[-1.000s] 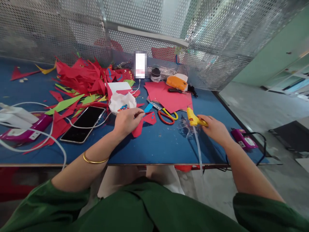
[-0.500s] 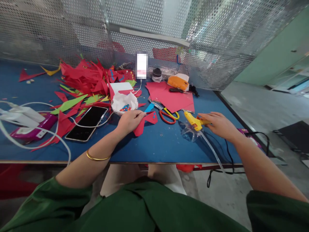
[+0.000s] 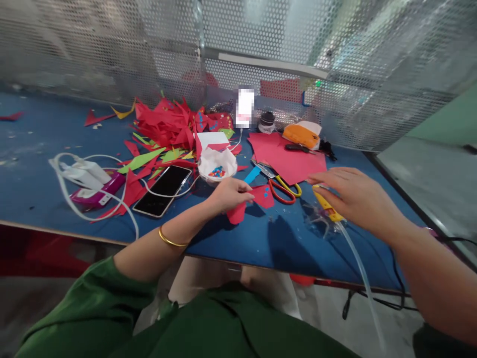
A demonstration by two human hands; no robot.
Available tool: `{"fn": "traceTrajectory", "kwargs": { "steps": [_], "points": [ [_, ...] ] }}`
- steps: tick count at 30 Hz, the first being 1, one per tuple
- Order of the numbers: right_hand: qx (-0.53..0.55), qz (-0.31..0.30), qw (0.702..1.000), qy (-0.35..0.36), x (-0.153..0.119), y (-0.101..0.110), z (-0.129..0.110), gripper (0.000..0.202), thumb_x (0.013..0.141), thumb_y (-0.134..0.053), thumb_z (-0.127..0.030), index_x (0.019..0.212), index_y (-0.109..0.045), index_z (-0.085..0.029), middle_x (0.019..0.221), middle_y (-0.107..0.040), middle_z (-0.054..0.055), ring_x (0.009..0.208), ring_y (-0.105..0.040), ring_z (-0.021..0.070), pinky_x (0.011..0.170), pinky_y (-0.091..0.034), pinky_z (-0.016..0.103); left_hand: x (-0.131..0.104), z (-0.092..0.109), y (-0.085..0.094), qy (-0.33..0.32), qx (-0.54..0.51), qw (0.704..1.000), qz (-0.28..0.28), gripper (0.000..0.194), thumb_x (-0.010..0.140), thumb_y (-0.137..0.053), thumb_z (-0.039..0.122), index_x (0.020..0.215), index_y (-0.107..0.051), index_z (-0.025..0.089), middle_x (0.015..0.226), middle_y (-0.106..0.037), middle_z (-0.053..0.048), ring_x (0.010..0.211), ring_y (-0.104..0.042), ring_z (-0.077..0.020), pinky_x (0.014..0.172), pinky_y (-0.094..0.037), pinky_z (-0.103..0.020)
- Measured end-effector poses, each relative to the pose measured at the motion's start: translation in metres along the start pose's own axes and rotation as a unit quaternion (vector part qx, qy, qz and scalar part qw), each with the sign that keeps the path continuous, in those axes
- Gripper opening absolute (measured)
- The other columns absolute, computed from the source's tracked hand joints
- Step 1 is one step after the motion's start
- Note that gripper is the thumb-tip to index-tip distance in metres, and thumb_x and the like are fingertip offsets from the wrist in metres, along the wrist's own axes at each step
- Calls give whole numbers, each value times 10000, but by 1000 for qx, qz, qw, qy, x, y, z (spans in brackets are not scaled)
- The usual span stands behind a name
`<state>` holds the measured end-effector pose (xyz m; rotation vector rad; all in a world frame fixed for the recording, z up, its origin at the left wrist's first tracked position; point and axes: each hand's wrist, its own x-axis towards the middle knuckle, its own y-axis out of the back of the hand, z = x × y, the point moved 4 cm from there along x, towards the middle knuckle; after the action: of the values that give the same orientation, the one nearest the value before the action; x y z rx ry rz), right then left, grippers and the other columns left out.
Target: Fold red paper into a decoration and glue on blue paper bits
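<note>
My left hand (image 3: pixel 231 194) pinches a red paper cutout (image 3: pixel 264 196) with small blue bits stuck on it, just above the blue tabletop. My right hand (image 3: pixel 354 196) is raised over a yellow glue gun (image 3: pixel 328 205), its fingers stretched out and nothing in them. The hand covers part of the glue gun, which lies on clear plastic with a long glue stick (image 3: pixel 359 266) trailing from its back. A paper-lined bowl (image 3: pixel 204 171) holding small blue and red pieces (image 3: pixel 217 172) stands just behind my left hand. Scissors (image 3: pixel 285 191) with red and yellow handles lie between my hands.
Red paper scraps (image 3: pixel 164 122) are heaped at the back left. A black phone (image 3: pixel 164 191), white chargers (image 3: pixel 87 174) and cables lie on the left. Red sheets (image 3: pixel 286 156) and an orange packet (image 3: pixel 301 135) sit at the back right, before a perforated metal panel (image 3: pixel 261 30).
My right hand has let go of the glue gun and lifted above it, fingers extended. My left hand keeps hold of the red paper cutout. The whole view has shifted.
</note>
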<state>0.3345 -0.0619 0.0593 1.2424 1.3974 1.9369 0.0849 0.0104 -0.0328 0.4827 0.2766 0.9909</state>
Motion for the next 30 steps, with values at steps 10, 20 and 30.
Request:
{"fn": "traceTrajectory", "kwargs": {
  "steps": [10,20,30],
  "points": [
    [94,-65,988,103,155,-45,-70,222,912,-550,-261,978,-761,-239,982,-771,2,900,-681,193,739,-456,304,-16,-11,3,19,-27,999,-38,203,832,-635,287,824,-772,136,783,-777,-52,675,-672,-148,615,-458,-224],
    [17,-207,956,205,217,-132,-123,207,854,-578,-144,855,-775,-205,887,-748,51,794,-618,174,674,-327,316,-15,-11,3,53,49,995,-63,194,844,-633,329,889,-793,229,774,-766,0,679,-651,-161,587,-423,-240],
    [-14,-237,938,252,218,-148,-128,241,872,-530,-109,787,-743,-183,871,-724,65,792,-575,173,675,-251,335,-21,-5,5,52,75,995,-50,217,821,-625,329,924,-808,272,721,-742,6,639,-623,-163,556,-370,-267]
  ]
}}
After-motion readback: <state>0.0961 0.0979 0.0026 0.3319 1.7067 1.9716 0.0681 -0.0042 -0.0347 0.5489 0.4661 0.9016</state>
